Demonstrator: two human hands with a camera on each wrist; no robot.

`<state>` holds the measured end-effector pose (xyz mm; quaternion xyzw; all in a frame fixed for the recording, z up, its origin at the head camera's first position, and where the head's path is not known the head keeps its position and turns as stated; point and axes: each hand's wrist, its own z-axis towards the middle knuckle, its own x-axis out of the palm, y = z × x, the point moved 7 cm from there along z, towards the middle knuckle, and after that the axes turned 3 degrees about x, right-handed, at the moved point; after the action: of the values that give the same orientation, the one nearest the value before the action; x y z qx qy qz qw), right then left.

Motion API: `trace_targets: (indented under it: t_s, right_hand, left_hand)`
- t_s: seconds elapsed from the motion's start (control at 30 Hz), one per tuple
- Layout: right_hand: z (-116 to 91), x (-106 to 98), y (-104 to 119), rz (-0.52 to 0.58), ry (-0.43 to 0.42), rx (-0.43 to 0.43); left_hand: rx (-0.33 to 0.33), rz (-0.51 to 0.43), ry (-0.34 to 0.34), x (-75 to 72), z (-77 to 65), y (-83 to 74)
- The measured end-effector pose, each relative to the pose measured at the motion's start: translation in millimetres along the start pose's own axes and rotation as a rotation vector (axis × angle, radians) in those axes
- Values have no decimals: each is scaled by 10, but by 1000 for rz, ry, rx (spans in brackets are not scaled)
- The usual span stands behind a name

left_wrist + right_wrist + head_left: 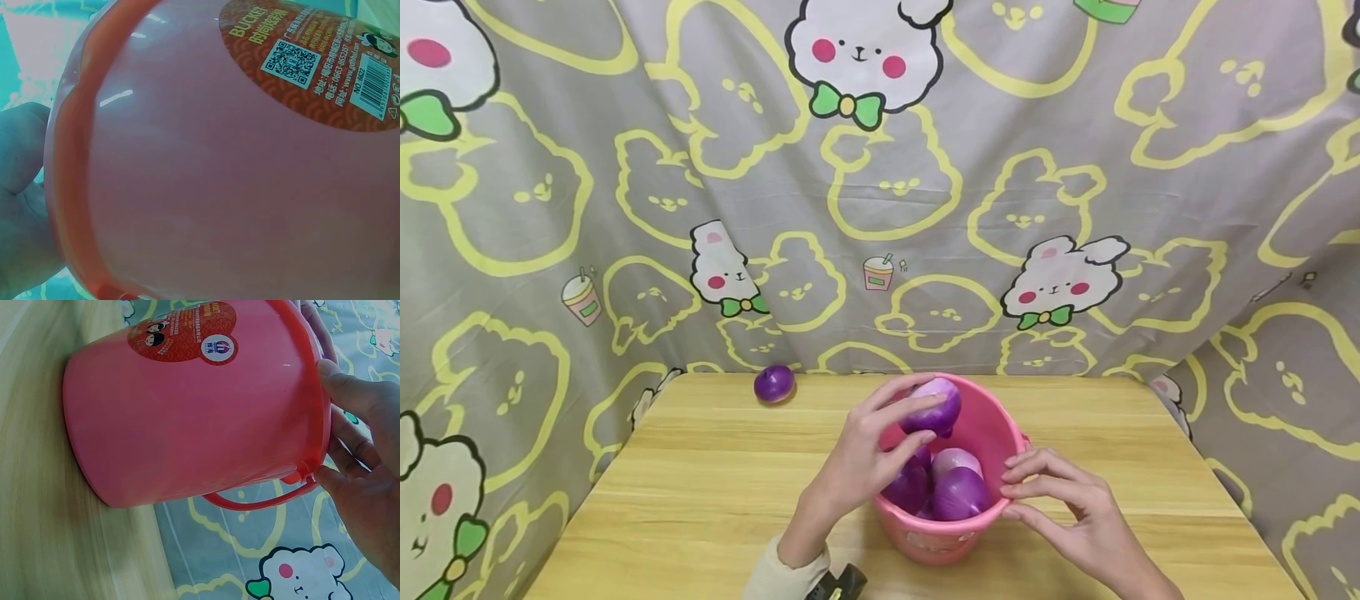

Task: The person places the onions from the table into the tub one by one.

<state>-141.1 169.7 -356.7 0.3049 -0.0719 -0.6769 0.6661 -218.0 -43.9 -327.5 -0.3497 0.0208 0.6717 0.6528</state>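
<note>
A pink plastic bucket (992,429) stands at the front of the table with several purple onions (962,495) inside. My left hand (857,454) reaches over the bucket's left rim and holds a purple onion (942,407) at the mouth, thumb below and fingers on top. Fingers and thumb of my right hand (1078,504) pinch the right rim. In the right wrist view, that grip sits close to the bucket's red handle (262,505), which hangs down. From the left wrist, the bucket wall (187,200) fills most of the view and hides the held onion.
One more purple onion (774,384) lies at the table's back edge, left of the bucket. The wooden table (700,475) meets a grey patterned curtain (917,233) at the back and sides. A dark strap device (842,582) is worn on the left wrist.
</note>
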Motion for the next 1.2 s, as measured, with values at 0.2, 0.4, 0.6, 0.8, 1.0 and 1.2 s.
trace_targets:
  t_s: [0.2,0.4,0.6,0.8,1.0,1.2]
  right_hand:
    - [5,-2,4,-3,0,-2]
    - [11,-1,10,-10,0,-2]
    - [8,0,9,-14,1,0]
    - [1,-7,-8,-12,0,4]
    - [3,-8,-8,-7,-2,-6]
    - [5,0,3,2,-1,-14]
  left_hand:
    - [0,-7,-4,6,-5,1]
    - [2,-6,-3,21,-2,1]
    - [17,26,-2,30,0,5]
    - [26,7,-16,1,16,-11]
    - [26,2,-53,-107,17,7]
    - [-19,14,-104,-273,-22,109]
